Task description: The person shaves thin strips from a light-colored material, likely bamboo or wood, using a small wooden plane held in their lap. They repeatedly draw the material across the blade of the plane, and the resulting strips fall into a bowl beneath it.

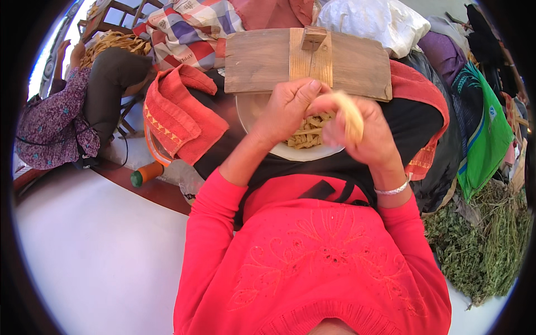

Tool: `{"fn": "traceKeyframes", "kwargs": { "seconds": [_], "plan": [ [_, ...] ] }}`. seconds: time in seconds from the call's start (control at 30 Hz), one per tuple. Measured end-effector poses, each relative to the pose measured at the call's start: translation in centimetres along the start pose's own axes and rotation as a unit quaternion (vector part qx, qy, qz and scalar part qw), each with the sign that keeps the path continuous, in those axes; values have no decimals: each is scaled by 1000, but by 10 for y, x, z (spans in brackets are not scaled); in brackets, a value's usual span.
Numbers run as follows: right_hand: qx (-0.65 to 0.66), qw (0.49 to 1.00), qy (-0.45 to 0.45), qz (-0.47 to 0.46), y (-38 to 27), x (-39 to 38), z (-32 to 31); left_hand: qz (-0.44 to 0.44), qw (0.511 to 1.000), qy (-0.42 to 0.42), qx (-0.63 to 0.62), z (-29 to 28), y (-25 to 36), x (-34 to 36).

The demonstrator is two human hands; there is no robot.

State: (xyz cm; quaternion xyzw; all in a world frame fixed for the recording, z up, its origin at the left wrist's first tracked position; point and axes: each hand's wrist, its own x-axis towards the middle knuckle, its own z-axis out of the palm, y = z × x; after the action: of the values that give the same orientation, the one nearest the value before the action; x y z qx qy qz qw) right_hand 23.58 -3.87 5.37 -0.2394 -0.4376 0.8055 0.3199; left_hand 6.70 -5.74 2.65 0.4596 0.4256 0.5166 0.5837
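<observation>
Both my hands meet over a white bowl (298, 155) on my lap, which holds several short pale yellow-brown strips (308, 134). My right hand (371, 125) is closed round a curved pale yellow piece (353, 120), blurred by motion and too unclear to name. Close beside it, my left hand (287, 109) is closed, thumb pressed to its fingers; what lies in that pinch is hidden. Just beyond the hands, a wooden board (251, 72) with a small raised wooden block (314, 38) lies across my lap and covers the bowl's far side.
Red towels (187, 120) drape over both sides of my lap. An orange cylinder with a green end (148, 174) lies at the left. Another person (58, 125) is at the far left. At the right are a green sack (487, 125) and dried plants (480, 240); a white sack (371, 22) lies beyond.
</observation>
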Motion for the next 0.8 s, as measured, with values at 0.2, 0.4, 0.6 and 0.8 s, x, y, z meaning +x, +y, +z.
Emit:
{"fn": "traceKeyframes", "kwargs": {
  "seconds": [0.2, 0.4, 0.6, 0.8],
  "plan": [
    [-492, 797, 237, -257, 24, 34, -21, -49, 985, 27, -165, 32, -4, -4],
    [-649, 711, 206, -173, 22, 26, -33, -18, 991, 11, 131, 2, -40, -1],
    [-278, 955, 104, 22, 68, 18, -62, 200, 780, 64, 589, 9, -37, -14],
    [181, 970, 53, 151, 67, 12, -51, 287, 826, 131, 467, 14, -55, -18]
  ]
}}
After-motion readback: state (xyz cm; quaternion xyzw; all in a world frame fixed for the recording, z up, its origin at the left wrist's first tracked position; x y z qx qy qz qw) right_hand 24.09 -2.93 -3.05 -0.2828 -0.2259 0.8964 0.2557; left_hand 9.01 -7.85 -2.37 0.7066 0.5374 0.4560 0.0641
